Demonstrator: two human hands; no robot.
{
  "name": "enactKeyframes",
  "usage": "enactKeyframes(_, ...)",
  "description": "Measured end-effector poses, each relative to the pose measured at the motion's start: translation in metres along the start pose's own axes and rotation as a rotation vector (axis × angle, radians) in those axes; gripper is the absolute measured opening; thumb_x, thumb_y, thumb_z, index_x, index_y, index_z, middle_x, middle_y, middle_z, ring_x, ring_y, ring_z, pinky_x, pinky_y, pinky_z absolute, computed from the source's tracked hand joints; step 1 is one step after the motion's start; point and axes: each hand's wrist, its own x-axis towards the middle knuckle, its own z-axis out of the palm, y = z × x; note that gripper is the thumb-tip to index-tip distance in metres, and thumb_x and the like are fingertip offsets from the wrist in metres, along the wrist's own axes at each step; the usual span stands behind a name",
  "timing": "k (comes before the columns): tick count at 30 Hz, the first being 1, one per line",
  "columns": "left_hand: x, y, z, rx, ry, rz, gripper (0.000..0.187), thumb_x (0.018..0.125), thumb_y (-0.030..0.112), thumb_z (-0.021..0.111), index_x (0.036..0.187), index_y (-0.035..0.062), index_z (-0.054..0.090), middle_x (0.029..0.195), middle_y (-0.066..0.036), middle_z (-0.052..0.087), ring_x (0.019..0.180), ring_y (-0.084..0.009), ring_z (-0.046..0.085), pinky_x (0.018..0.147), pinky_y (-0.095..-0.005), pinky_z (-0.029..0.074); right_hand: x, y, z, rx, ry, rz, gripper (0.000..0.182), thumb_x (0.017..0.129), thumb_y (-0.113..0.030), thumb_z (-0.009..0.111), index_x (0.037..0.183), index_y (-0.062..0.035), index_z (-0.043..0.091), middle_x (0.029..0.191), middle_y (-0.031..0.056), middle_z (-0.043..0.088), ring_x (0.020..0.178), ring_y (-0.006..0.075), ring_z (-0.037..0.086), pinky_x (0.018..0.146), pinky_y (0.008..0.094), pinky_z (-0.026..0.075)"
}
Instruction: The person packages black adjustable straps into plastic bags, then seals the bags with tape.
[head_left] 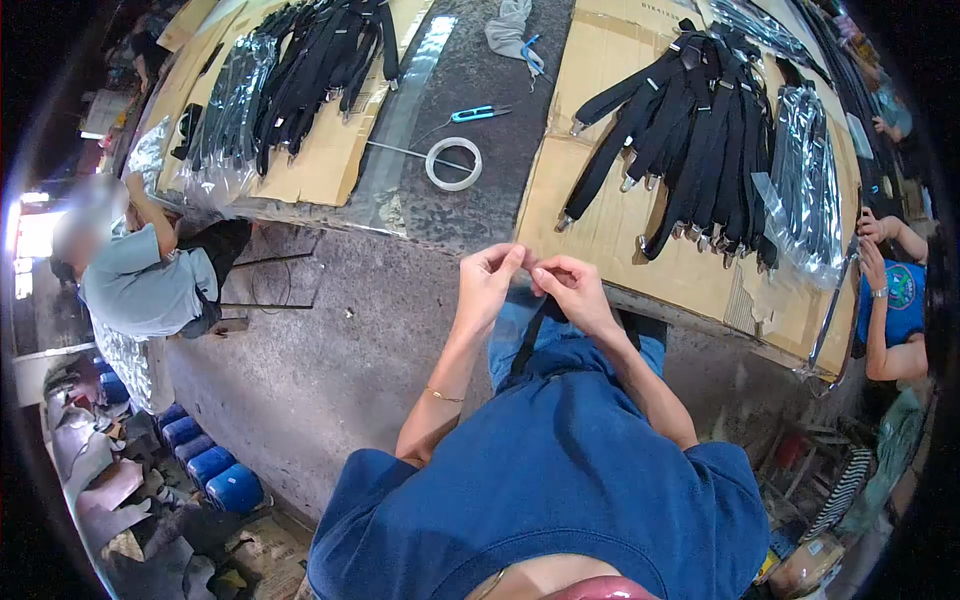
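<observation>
My left hand [487, 287] and my right hand [577, 292] meet in front of my body at the table's near edge. Thumb and fingers of each are pinched together, fingertips almost touching; what they pinch is too small to make out. Black straps [528, 345] show below them against my jeans. Just beyond the right hand, a bunch of black suspenders [690, 130] with metal clips lies on a cardboard sheet [575, 185]. Ahead of the left hand are a roll of clear tape [453, 164] and blue-handled thread snips [475, 114].
Another suspender pile [325, 70] lies on cardboard at the left, beside plastic-wrapped bundles [228, 110]. More wrapped suspenders [808, 180] are at the right. A seated person [150, 275] is at the left; another person's hands [873, 245] are at the right edge. Blue rolls [235, 487] stand on the floor.
</observation>
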Motion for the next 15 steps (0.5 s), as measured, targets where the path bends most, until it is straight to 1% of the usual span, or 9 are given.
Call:
enactKeyframes(2, 0.005, -0.003, -0.002, 0.024, 0.012, -0.017, 0.022, 0.087, 0.017, 0.063, 0.094, -0.0032, 0.066, 0.085, -0.007, 0.067, 0.075, -0.01, 0.06, 0.064, -0.0218, 0.046, 0.006, -0.008, -0.008, -0.144, 0.039, 0.032, 0.021, 0.088, -0.014, 0.061, 0.1, 0.0036, 0.061, 0.082, 0.0054, 0.063, 0.076, 0.0109, 0.058, 0.069, 0.0242, 0.047)
enactKeyframes(3, 0.007, -0.002, -0.001, 0.067, 0.051, -0.004, 0.02, 0.085, 0.016, 0.065, 0.089, -0.0037, 0.067, 0.08, -0.006, 0.067, 0.072, -0.0089, 0.06, 0.064, -0.021, 0.046, 0.014, -0.001, -0.023, -0.294, 0.164, 0.044, 0.034, 0.086, -0.025, 0.064, 0.104, 0.0042, 0.06, 0.09, 0.0122, 0.065, 0.081, 0.0168, 0.061, 0.072, 0.0293, 0.049)
enactKeyframes(5, 0.01, 0.0, -0.001, 0.109, 0.09, 0.01, 0.018, 0.083, 0.014, 0.067, 0.084, -0.0041, 0.069, 0.075, -0.005, 0.067, 0.069, -0.0078, 0.06, 0.064, -0.0203, 0.047, 0.026, -0.01, -0.036, -0.745, 0.577, -0.042, 0.043, 0.084, -0.033, 0.065, 0.106, 0.0029, 0.059, 0.082, 0.0123, 0.063, 0.073, 0.0185, 0.059, 0.067, 0.0305, 0.048)
enactKeyframes(6, 0.01, 0.002, 0.0, 0.117, 0.079, 0.034, 0.017, 0.082, 0.013, 0.068, 0.083, -0.0038, 0.069, 0.074, -0.004, 0.067, 0.067, -0.0069, 0.059, 0.062, -0.0203, 0.046, 0.035, -0.013, -0.042, -0.747, 0.579, -0.043, 0.043, 0.084, -0.033, 0.065, 0.106, 0.0029, 0.059, 0.082, 0.0123, 0.063, 0.073, 0.0185, 0.059, 0.067, 0.0305, 0.048)
enactKeyframes(8, 0.014, 0.002, 0.004, 0.122, 0.058, 0.061, 0.015, 0.08, 0.012, 0.07, 0.082, -0.0036, 0.069, 0.073, -0.003, 0.066, 0.066, -0.006, 0.057, 0.06, -0.0203, 0.045, 0.052, -0.02, -0.052, -0.981, 0.543, 0.088, 0.049, 0.081, -0.037, 0.065, 0.105, 0.0046, 0.059, 0.104, 0.0269, 0.058, 0.093, 0.0343, 0.058, 0.081, 0.0402, 0.046)
enactKeyframes(11, 0.022, -0.005, 0.007, 0.058, 0.038, 0.019, 0.014, 0.078, 0.01, 0.072, 0.081, -0.0027, 0.069, 0.072, -0.003, 0.066, 0.063, -0.0055, 0.056, 0.057, -0.0205, 0.044, 0.066, -0.02, -0.051, -0.986, 0.472, 0.037, 0.048, 0.08, -0.038, 0.065, 0.101, 0.0054, 0.06, 0.102, 0.0282, 0.058, 0.094, 0.0379, 0.056, 0.081, 0.0424, 0.044)
enactKeyframes(12, 0.024, -0.005, 0.007, 0.136, 0.018, -0.001, 0.013, 0.077, 0.009, 0.072, 0.081, -0.0028, 0.069, 0.072, -0.003, 0.066, 0.062, -0.0059, 0.056, 0.058, -0.0203, 0.044, 0.073, -0.009, -0.057, -1.035, 0.493, -0.002, 0.04, 0.08, -0.034, 0.067, 0.093, 0.0038, 0.06, 0.091, 0.022, 0.062, 0.085, 0.0289, 0.059, 0.076, 0.0362, 0.045)
enactKeyframes(13, 0.026, -0.005, 0.007, 0.213, 0.0, -0.021, 0.011, 0.077, 0.008, 0.072, 0.081, -0.0028, 0.069, 0.072, -0.004, 0.066, 0.062, -0.0063, 0.056, 0.058, -0.0201, 0.044, 0.077, -0.007, -0.061, -1.035, 0.49, -0.004, 0.04, 0.08, -0.034, 0.067, 0.093, 0.0038, 0.06, 0.091, 0.022, 0.062, 0.085, 0.0289, 0.059, 0.076, 0.0362, 0.045)
enactKeyframes(15, 0.031, -0.005, 0.008, 0.28, 0.004, -0.006, 0.012, 0.077, 0.008, 0.071, 0.081, -0.003, 0.069, 0.071, -0.004, 0.066, 0.062, -0.0064, 0.057, 0.058, -0.0203, 0.045, 0.08, -0.001, -0.071, -0.514, 0.364, 0.066, 0.029, 0.08, -0.026, 0.069, 0.087, 0.0011, 0.059, 0.079, 0.0104, 0.063, 0.077, 0.0155, 0.058, 0.071, 0.0278, 0.045)
